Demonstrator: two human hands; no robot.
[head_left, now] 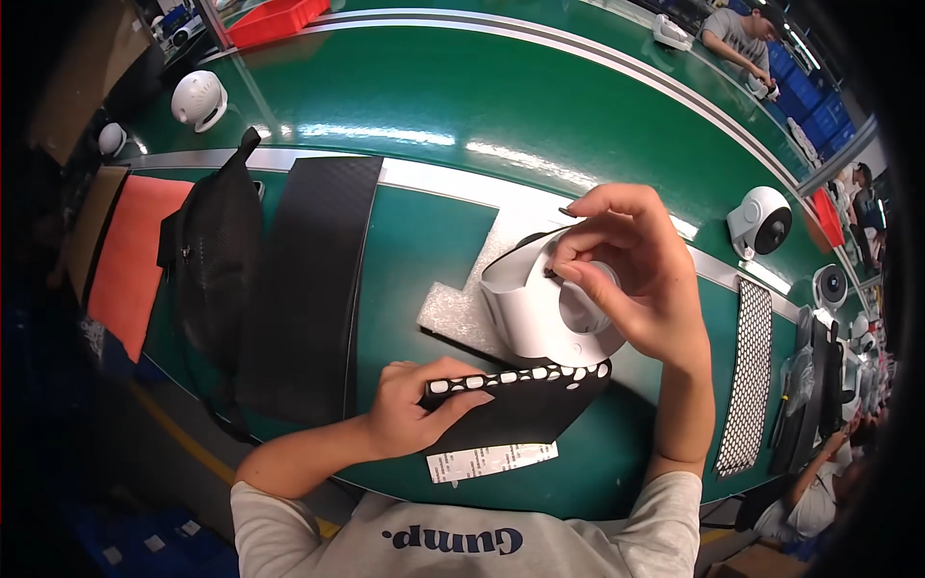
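Note:
My left hand [414, 405] is closed on the edge of a black sheet [525, 409], thumb on top. White oval spots line the sheet's far edge. Just beyond stands a white rounded plastic housing [525, 308] with a round opening, tilted on a foam pad [458, 313]. Over this housing, my right hand [641, 270] has its thumb and index finger pinched together. A small black piece [550, 273] shows at those fingertips; its kind is too small to make out. A white printed strip [491, 462] lies below the sheet.
At left lie a long black sheet [308, 289], a black bag [217, 270] and an orange cloth [140, 250]. A white-spotted sheet [745, 376] is on the right. White cameras [761, 223] stand along the green belt [405, 87]. Another person [737, 43] works at far right.

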